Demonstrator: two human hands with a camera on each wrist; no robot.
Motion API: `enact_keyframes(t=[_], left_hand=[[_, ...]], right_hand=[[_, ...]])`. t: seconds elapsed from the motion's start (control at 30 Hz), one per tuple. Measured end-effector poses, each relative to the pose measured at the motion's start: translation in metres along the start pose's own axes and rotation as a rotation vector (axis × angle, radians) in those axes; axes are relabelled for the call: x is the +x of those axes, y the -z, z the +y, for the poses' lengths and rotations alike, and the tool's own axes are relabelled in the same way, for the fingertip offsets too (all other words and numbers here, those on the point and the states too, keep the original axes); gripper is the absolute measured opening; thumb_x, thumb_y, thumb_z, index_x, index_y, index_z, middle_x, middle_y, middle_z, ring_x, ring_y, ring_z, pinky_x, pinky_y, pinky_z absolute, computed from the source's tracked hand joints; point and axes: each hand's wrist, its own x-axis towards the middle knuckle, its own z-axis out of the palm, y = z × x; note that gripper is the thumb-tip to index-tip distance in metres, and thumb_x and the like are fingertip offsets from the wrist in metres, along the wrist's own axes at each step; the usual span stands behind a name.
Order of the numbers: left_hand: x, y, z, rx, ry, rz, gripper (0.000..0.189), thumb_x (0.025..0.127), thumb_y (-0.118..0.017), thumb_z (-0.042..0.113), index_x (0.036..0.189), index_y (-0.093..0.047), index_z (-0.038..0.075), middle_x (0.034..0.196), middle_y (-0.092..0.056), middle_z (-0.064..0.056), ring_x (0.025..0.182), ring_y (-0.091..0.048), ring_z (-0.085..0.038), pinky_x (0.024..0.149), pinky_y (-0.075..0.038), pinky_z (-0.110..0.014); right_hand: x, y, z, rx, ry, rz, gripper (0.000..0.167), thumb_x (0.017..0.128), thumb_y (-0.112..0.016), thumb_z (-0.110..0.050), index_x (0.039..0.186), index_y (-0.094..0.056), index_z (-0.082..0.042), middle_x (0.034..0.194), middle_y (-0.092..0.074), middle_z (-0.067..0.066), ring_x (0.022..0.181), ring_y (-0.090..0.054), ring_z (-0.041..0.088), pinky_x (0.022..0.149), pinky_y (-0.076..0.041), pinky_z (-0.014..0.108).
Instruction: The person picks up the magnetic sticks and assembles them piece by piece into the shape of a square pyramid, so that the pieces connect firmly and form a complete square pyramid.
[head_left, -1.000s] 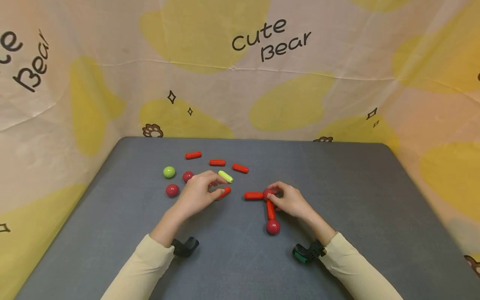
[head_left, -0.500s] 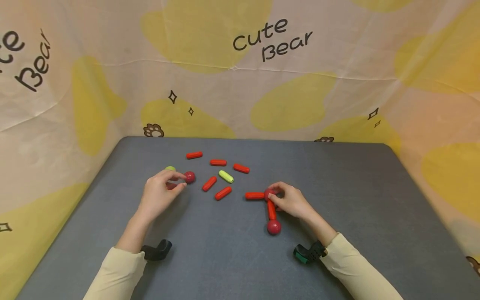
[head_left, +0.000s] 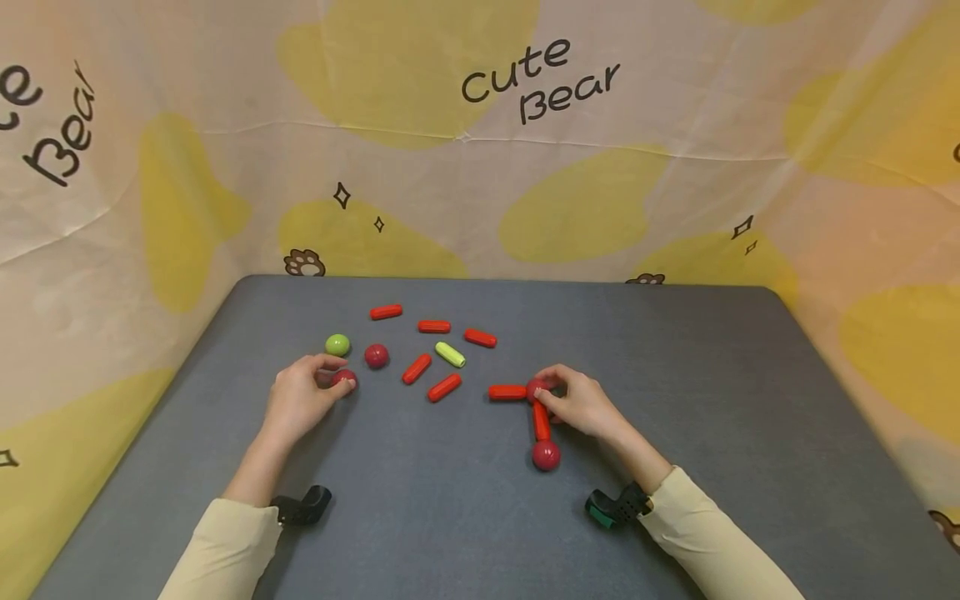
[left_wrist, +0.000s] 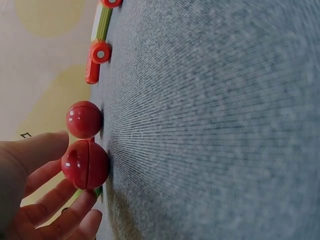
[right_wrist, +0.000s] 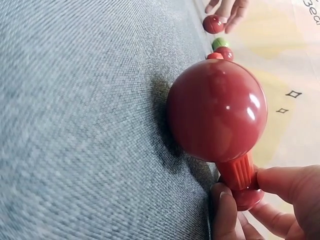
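Observation:
In the head view, my left hand (head_left: 303, 396) curls its thumb and fingers round a red ball (left_wrist: 95, 167) resting on the table at left. Another red ball (head_left: 377, 356) and a green ball (head_left: 337, 344) lie just beyond that hand. My right hand (head_left: 583, 402) pinches a red ball (head_left: 535, 389), mostly covered by its fingers. From this ball one red rod (head_left: 507, 392) points left and a second red rod (head_left: 541, 421) runs toward me. A larger-looking red ball (right_wrist: 217, 110) sits at the near end of the second rod.
Several loose red rods (head_left: 434, 327) and one yellow-green rod (head_left: 450, 354) lie on the grey table (head_left: 675, 350) between the hands and farther back. A printed cloth (head_left: 420, 167) hangs behind the table and along its sides.
My left hand has moved left from over the loose rods, past one red ball, to the nearer red ball, where its fingers close round it. The right hand keeps its hold.

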Motion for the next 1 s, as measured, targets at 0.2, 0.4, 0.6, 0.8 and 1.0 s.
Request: enact_keyframes(t=[0.2,0.4,0.6,0.8,1.0], left_hand=[[0.0,0.0,-0.002,-0.013,0.021,-0.018,0.028,0.078,-0.071,0.02,0.103,-0.067,0.007,0.099,-0.064,-0.017,0.085,-0.064,-0.029,0.069,-0.045,-0.041],[0.001,-0.001,-0.005,-0.056,0.028,-0.007,0.025,0.078,-0.072,0.019,0.101,-0.069,0.008,0.101,-0.066,-0.017,0.085,-0.066,-0.029,0.068,-0.049,-0.037],[0.0,-0.004,-0.005,-0.072,0.017,0.019,0.024,0.078,-0.072,0.02,0.099,-0.069,0.008,0.097,-0.068,-0.014,0.082,-0.067,-0.027,0.065,-0.049,-0.033],[-0.006,-0.006,0.011,-0.095,-0.002,0.007,0.026,0.078,-0.072,0.02,0.101,-0.068,0.009,0.099,-0.065,-0.014,0.083,-0.065,-0.027,0.068,-0.048,-0.037],[-0.015,-0.01,0.036,-0.157,-0.064,-0.016,0.03,0.076,-0.074,0.016,0.105,-0.067,0.008,0.102,-0.065,-0.01,0.081,-0.066,-0.024,0.072,-0.052,-0.04]], right_hand=[[0.0,0.0,0.0,-0.005,0.004,0.002,0.027,0.088,-0.062,-0.016,0.113,-0.058,-0.007,0.103,-0.063,0.01,0.059,-0.06,0.011,0.055,-0.052,0.025],[0.001,0.0,0.001,-0.01,0.0,0.004,0.027,0.087,-0.062,-0.016,0.113,-0.059,-0.008,0.103,-0.062,0.009,0.059,-0.06,0.011,0.056,-0.052,0.025],[0.001,0.0,0.002,-0.009,0.011,0.007,0.027,0.087,-0.062,-0.016,0.112,-0.059,-0.007,0.103,-0.063,0.01,0.059,-0.06,0.011,0.055,-0.052,0.025],[0.001,0.0,0.002,-0.006,0.006,0.006,0.027,0.088,-0.062,-0.016,0.113,-0.058,-0.008,0.104,-0.062,0.01,0.059,-0.06,0.012,0.055,-0.052,0.025],[-0.001,0.0,0.002,0.008,-0.004,0.001,0.027,0.088,-0.062,-0.016,0.113,-0.058,-0.007,0.104,-0.062,0.011,0.06,-0.06,0.012,0.056,-0.052,0.026]])
